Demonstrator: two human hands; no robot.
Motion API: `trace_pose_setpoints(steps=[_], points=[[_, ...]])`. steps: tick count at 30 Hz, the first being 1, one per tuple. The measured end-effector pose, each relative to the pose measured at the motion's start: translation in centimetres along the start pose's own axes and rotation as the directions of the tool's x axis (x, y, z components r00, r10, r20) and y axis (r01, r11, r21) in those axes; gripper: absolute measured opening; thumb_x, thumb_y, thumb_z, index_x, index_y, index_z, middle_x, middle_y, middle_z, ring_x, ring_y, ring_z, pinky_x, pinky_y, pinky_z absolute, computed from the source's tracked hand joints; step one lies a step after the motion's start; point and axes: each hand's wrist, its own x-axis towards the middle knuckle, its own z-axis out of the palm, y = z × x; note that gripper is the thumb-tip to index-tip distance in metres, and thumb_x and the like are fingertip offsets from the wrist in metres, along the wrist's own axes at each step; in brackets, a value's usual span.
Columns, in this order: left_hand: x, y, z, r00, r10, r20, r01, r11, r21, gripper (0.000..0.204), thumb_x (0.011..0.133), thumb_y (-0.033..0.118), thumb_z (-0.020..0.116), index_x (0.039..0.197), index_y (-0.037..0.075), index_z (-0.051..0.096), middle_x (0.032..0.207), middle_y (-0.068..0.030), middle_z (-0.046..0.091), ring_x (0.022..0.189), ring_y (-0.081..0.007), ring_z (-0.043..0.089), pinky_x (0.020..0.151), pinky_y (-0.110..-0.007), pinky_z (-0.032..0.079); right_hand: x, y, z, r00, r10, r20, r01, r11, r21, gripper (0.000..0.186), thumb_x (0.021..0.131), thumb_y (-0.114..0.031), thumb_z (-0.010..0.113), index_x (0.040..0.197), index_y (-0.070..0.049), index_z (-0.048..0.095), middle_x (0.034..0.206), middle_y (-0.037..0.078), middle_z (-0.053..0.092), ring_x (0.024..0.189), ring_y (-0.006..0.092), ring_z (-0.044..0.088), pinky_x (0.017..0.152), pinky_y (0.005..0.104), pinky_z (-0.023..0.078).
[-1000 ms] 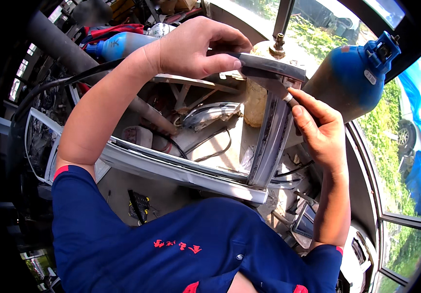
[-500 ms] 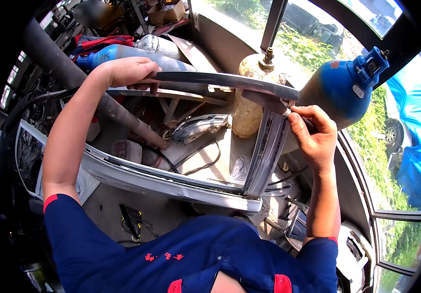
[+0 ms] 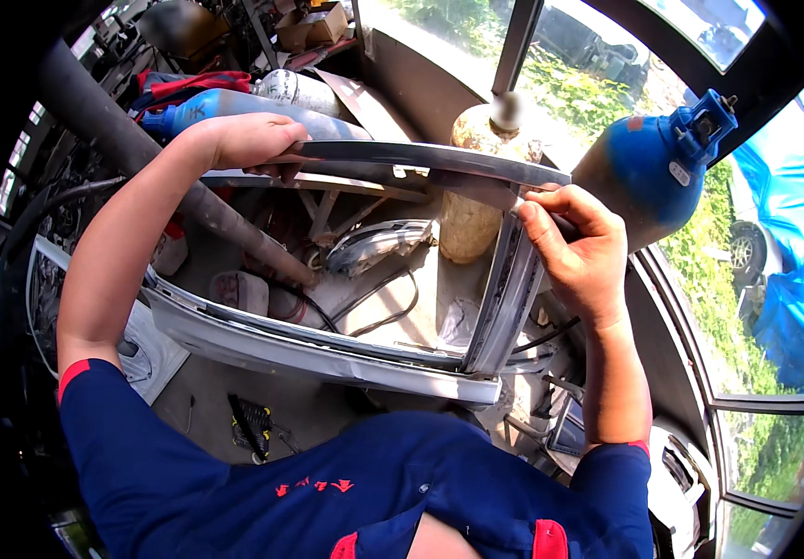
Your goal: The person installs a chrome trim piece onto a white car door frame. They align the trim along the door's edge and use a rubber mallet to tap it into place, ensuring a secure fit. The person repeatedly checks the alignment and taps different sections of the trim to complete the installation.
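Observation:
A pale car door [image 3: 327,349] stands in front of me, its window frame [image 3: 402,152] curving across the top in dark grey. My left hand [image 3: 253,142] is closed around the far left part of that top rail, fingers curled beneath it. At the upper right corner my right hand [image 3: 574,242] grips a putty knife [image 3: 476,188]. Its flat, dull blade points left, lying close along the underside of the rail; whether it touches cannot be seen. The knife's handle is mostly hidden in my fist. Below the blade runs the door's right pillar [image 3: 500,303].
Behind the door stand a worn cream gas cylinder [image 3: 470,219] and a blue cylinder [image 3: 649,177]; another blue cylinder [image 3: 262,104] lies at the back left. A thick grey post [image 3: 169,172] slants behind my left arm. Black hose [image 3: 378,312] and a tool set [image 3: 251,424] lie on the floor.
My right hand has shifted slightly left with the putty knife, and the blade has slid left along the rail. My left hand keeps its grip; its elbow has moved outward.

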Motion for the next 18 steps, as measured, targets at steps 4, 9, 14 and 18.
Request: trace_pose_setpoints(steps=[4, 9, 14, 18], points=[[-0.6, 0.8, 0.0, 1.0, -0.02, 0.011, 0.02, 1.0, 0.004, 0.05, 0.101, 0.032, 0.038, 0.079, -0.001, 0.068, 0.064, -0.0057, 0.059, 0.051, -0.0144, 0.047, 0.052, -0.032, 0.04, -1.4, 0.4, 1.3, 0.996, 0.014, -0.09, -0.014, 1.0, -0.005, 0.015, 0.092, -0.008, 0.077, 0.099, 0.004, 0.072, 0.088, 0.004, 0.074, 0.084, 0.0061, 0.066, 0.077, 0.0226, 0.053], [0.1, 0.2, -0.2, 0.999, 0.0, 0.035, -0.003, 0.996, 0.087, 0.05, 0.1, 0.034, 0.037, 0.081, 0.003, 0.071, 0.069, -0.0038, 0.063, 0.056, -0.0134, 0.05, 0.056, -0.031, 0.042, -2.9, 0.6, 2.9, 0.979, 0.12, -0.166, -0.101, 0.988, 0.121, 0.016, 0.092, -0.009, 0.077, 0.1, 0.004, 0.072, 0.086, 0.002, 0.072, 0.081, 0.0045, 0.063, 0.076, 0.0209, 0.052], [0.3, 0.1, 0.1, 0.999, 0.021, -0.028, -0.019, 0.998, 0.064, 0.047, 0.099, 0.032, 0.036, 0.085, 0.004, 0.071, 0.077, -0.0038, 0.07, 0.061, -0.0124, 0.053, 0.057, -0.03, 0.044, -2.3, 0.3, 2.4, 0.986, 0.109, -0.124, -0.099, 0.991, 0.087, 0.014, 0.093, -0.008, 0.076, 0.1, 0.004, 0.072, 0.083, 0.0, 0.07, 0.079, 0.003, 0.061, 0.073, 0.0198, 0.05], [0.5, -0.3, 0.0, 1.0, 0.0, -0.002, 0.0, 0.999, 0.053, 0.046, 0.097, 0.031, 0.036, 0.085, 0.005, 0.071, 0.08, -0.004, 0.072, 0.061, -0.0125, 0.054, 0.056, -0.03, 0.043, -1.8, 0.4, 2.3, 0.993, 0.071, -0.095, -0.066, 0.996, 0.051, 0.014, 0.092, -0.008, 0.076, 0.1, 0.003, 0.072, 0.086, 0.001, 0.071, 0.081, 0.0036, 0.062, 0.075, 0.02, 0.051]])
